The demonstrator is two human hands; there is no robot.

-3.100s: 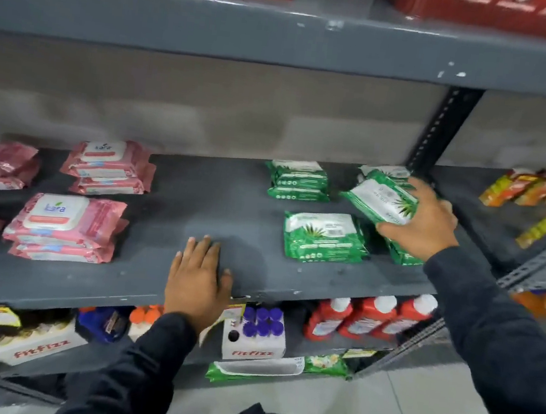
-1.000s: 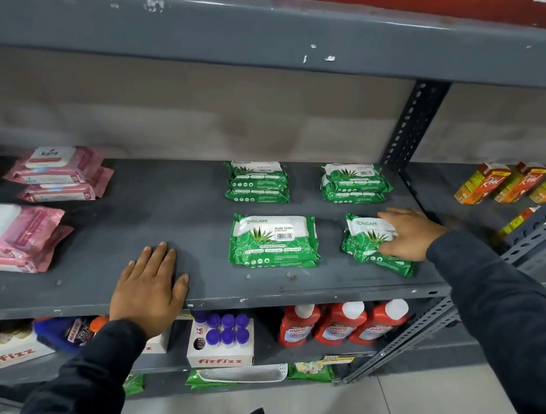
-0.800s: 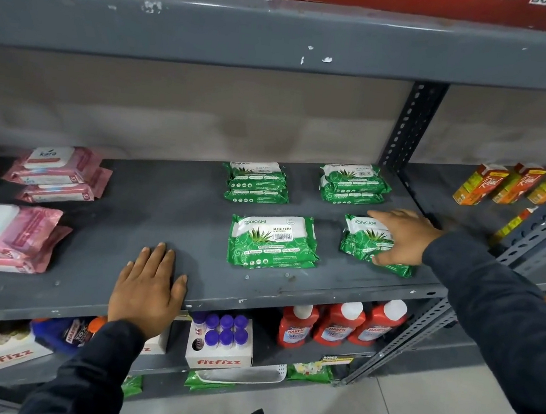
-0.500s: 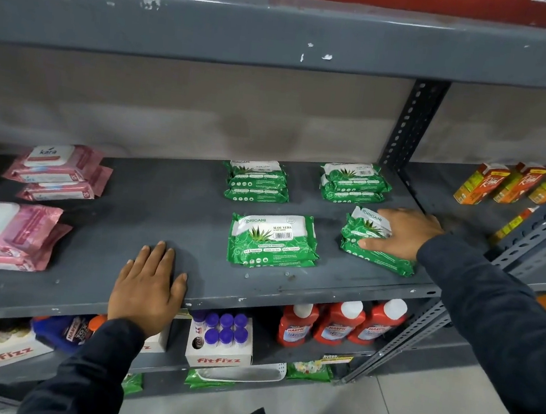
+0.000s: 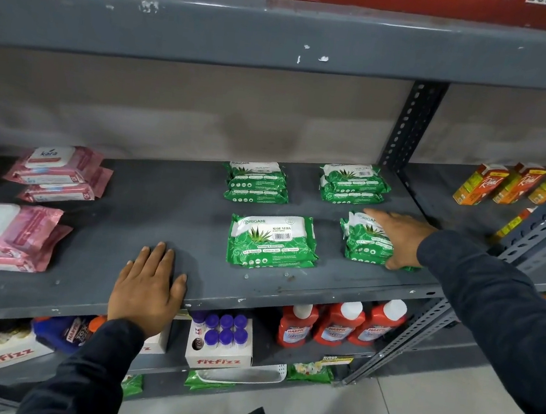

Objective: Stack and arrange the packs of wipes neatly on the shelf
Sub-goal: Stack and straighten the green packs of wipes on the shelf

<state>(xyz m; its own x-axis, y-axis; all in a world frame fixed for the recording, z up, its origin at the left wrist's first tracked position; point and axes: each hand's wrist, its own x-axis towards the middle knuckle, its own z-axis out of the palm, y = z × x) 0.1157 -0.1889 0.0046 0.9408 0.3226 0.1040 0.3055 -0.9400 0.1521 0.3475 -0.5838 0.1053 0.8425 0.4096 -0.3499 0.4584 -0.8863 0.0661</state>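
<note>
Flat on the front-right stack [image 5: 368, 243], our right hand [image 5: 397, 239] presses it square, fingers spread, thumb at its edge; a second ago it sat skewed; left hand [image 5: 148, 289] stays splayed on the shelf [image 5: 163, 201]; this stack looks nearly settled.

Right hand [image 5: 397, 239] flat on green wipes stack [image 5: 364, 242]

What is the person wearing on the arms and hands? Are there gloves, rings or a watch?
Both arms are in long dark sleeves that reach the wrists. The left hand and the right hand are bare: no gloves, and no rings or watch show.
</note>
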